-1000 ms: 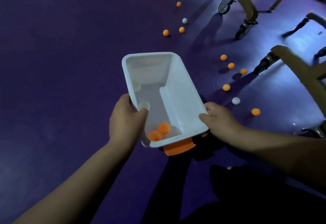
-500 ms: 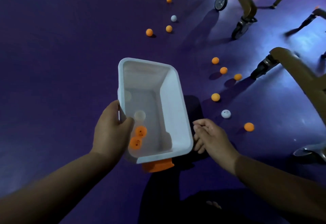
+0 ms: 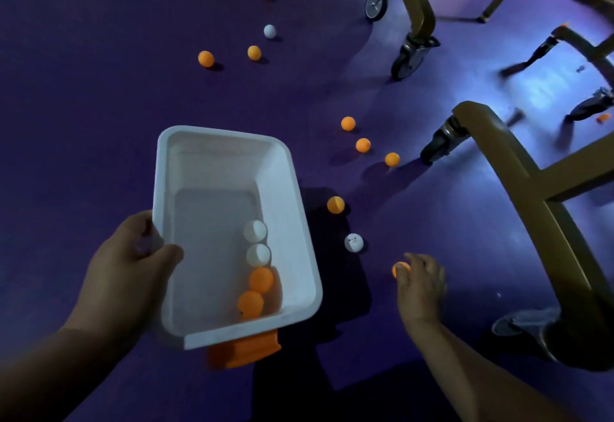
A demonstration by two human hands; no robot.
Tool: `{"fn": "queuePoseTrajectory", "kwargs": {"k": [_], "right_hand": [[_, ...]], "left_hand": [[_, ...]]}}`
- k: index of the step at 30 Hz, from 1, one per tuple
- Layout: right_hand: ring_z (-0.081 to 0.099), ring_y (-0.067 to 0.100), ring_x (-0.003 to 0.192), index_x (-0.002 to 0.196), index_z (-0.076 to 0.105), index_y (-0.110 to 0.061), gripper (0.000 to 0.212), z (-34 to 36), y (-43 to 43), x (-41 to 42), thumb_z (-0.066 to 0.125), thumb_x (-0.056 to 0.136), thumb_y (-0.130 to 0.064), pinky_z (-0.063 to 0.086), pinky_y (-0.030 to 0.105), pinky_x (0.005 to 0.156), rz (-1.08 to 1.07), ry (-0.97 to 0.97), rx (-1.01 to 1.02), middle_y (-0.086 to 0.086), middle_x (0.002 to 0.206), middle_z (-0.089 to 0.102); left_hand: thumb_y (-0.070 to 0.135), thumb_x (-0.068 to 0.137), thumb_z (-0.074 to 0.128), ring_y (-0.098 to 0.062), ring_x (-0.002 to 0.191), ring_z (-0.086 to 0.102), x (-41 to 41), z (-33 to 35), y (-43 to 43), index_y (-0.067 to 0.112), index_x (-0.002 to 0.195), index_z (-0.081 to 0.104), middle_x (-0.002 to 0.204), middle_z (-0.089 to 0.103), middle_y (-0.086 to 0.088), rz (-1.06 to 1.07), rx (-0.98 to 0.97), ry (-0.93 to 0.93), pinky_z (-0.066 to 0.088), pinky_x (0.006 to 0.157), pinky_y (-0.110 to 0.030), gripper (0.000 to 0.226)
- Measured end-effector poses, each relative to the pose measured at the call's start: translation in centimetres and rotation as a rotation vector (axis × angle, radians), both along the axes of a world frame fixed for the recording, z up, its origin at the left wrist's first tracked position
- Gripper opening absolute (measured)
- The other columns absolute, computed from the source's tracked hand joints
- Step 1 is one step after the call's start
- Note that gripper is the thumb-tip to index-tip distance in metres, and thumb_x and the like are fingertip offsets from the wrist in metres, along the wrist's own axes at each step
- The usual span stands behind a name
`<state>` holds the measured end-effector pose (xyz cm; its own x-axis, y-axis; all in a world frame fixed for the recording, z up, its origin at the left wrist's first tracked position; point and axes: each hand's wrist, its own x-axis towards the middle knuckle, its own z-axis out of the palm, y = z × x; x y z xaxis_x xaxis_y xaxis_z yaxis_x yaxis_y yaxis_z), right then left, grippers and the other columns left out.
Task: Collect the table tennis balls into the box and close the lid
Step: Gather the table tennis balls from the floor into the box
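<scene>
With left hand (image 3: 129, 265) clamped on white plastic box (image 3: 299, 222), right hand (image 3: 420, 285) curled round near orange ball (image 3: 398, 268), just drop it low.

Purple floor (image 3: 99, 89), olive curved frame leg (image 3: 508, 162) at right, castor (image 3: 440, 142) at its end, far castor (image 3: 408, 57) behind

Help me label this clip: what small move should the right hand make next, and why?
Probably lift the ball and carry it left, over the box, to drop it in. The right hand has its fingers curled on that orange ball on the floor, and the left hand grips the open box by its rim close by.
</scene>
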<state>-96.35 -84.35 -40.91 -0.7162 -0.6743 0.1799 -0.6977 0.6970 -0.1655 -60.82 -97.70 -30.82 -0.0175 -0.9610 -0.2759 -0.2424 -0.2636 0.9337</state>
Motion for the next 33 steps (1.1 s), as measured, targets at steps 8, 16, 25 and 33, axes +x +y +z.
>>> {"fn": "queuePoseTrajectory", "kwargs": {"k": [8,16,25,33], "right_hand": [[0.05,0.028,0.098,0.092,0.066,0.001,0.014,-2.5,-1.5,-1.3,0.057,0.084,0.008,0.044,0.034,0.078,0.013,-0.216,-0.067,0.018,0.111,0.059],[0.06,0.018,0.092,0.132,0.048,-0.021,0.054,-0.9,-6.0,1.6,0.059,0.086,-0.047,0.038,0.026,0.06,0.205,-0.255,0.035,-0.002,0.118,0.051],[0.059,0.012,0.077,0.09,0.053,-0.021,0.022,3.3,-8.4,5.9,0.063,0.082,-0.038,0.046,0.028,0.063,0.145,-0.596,-0.463,-0.009,0.083,0.059],[0.062,0.01,0.095,0.106,0.054,-0.027,0.042,8.4,-12.0,13.3,0.063,0.071,-0.05,0.052,0.023,0.079,0.533,-0.928,-0.603,-0.002,0.105,0.062]], "left_hand": [[-0.004,0.082,0.058,-0.018,0.073,0.057,-1.4,-1.3,-0.7,0.019,0.107,0.058,0.087,0.063,0.002,0.082,0.04,-0.063,0.044,0.06,-0.032,0.034],[-0.004,0.086,0.053,-0.011,0.069,0.051,-4.7,-2.4,-1.3,0.02,0.105,0.054,0.082,0.056,0.006,0.165,0.054,0.016,0.041,0.06,-0.027,0.031],[-0.004,0.085,0.052,-0.016,0.075,0.056,-4.3,-3.1,-1.7,0.021,0.1,0.054,0.087,0.06,0.003,0.104,0.088,-0.016,0.043,0.059,-0.029,0.03],[0.002,0.082,0.051,-0.042,0.086,0.057,-4.6,-3.1,-2.0,0.002,0.096,0.049,0.092,0.06,-0.019,0.086,0.082,-0.229,0.05,0.072,-0.056,0.014]]}}
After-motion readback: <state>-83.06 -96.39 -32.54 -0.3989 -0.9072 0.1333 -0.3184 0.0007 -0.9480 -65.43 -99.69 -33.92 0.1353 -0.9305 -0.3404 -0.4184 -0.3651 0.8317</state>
